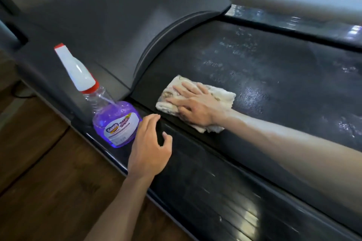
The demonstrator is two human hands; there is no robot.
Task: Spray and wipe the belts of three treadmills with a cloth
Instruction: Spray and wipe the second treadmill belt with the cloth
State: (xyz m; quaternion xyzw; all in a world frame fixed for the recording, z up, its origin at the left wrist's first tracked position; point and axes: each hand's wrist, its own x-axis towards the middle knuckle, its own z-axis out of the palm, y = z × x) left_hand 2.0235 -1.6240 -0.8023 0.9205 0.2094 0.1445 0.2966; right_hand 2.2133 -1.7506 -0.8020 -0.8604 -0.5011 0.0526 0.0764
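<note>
The right hand (193, 103) is lying flat, fingers straight and spread, pressing a crumpled off-white patterned cloth (197, 103) down onto the black textured treadmill belt (264, 76); nothing is being pinched, the open palm is simply bearing on the fabric, which I take to be the best way of keeping the whole pad against the belt while wiping. The left hand (149, 143) is hovering released, fingers loosely curled and holding nothing, over the dark side rail (195, 162) at about seven o'clock from the cloth; it is sitting just beside the clear plastic spray bottle of purple liquid with a white and red trigger head (109, 107), not touching it, probably so the bottle is in easy reach for another spray.

The bottle is standing on the rail at about nine o'clock from the cloth, off the belt, presumably to be out of the wiping path. The cloth is sitting at the front end of the belt, close to the curved edge of the dark grey motor cover (117, 29), which is rising at eleven o'clock. Out at one to three o'clock the belt is glistening with wet patches and pale foamy streaks, so that stretch seems sprayed but not yet wiped. Beyond, at one o'clock, a grey bar (293, 0) is crossing the view; brown wooden flooring (39, 172) is showing at eight o'clock.
</note>
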